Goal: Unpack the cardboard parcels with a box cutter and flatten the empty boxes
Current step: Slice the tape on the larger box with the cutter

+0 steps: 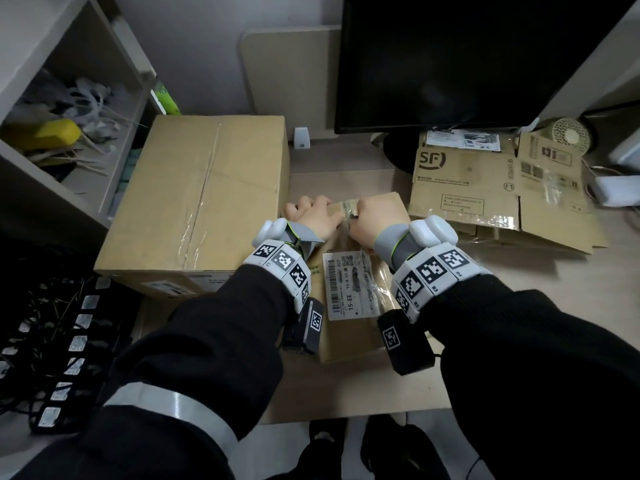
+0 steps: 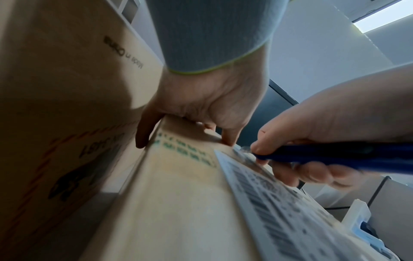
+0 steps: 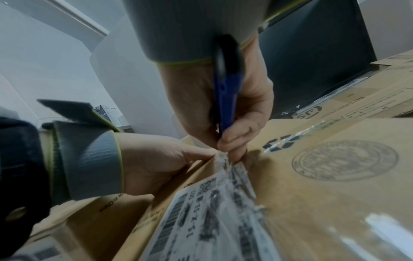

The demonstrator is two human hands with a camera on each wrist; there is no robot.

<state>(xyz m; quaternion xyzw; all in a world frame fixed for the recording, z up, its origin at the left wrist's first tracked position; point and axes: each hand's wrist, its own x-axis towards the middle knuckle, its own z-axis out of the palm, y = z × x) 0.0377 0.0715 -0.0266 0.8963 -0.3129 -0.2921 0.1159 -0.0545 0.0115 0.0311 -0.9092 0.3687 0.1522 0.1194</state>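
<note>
A small brown parcel with a white shipping label lies on the desk in front of me. My left hand grips its far left corner, fingers over the edge and thumb on top. My right hand holds a blue box cutter in a fist, its blade end down at the taped centre seam near the parcel's far edge. The tape along the seam looks torn and wrinkled. A large sealed cardboard box stands against the parcel's left side.
Flattened SF cardboard boxes lie at the right on the desk. A black monitor stands behind. A shelf unit with clutter is at the left, and a cable-filled power strip lies low on the left.
</note>
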